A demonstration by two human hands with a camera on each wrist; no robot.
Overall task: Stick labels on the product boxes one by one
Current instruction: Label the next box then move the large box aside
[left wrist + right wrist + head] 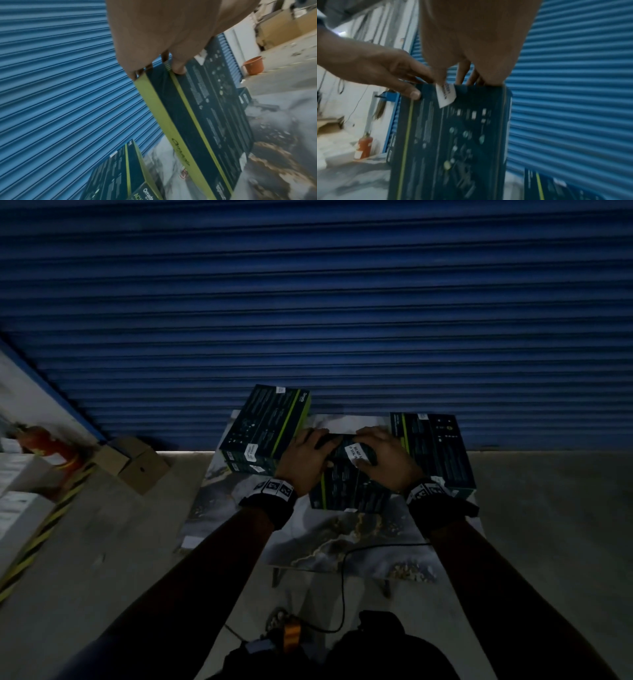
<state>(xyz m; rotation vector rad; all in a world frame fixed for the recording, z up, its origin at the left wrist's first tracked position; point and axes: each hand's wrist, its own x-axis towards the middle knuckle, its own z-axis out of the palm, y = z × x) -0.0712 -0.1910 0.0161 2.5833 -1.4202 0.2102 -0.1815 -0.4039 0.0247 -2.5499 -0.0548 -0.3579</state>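
Forearms fill the foreground of the head view, reaching to a marbled table [329,539]. The left hand [306,455] grips the middle box [349,487] at its far edge, thumb on top as the left wrist view shows. The right hand [385,455] clasps the same edge, thumb pressing a white label [446,94] down, clearest from the right wrist. Stacked boxes [263,429] flank left, another stack [435,450] right.

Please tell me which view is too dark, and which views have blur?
Head view: very dim, the box and both hands barely lit. Right wrist view: brighter, but the print on the box and label is smeared. Left wrist view: brighter, soft blur on the shutter.
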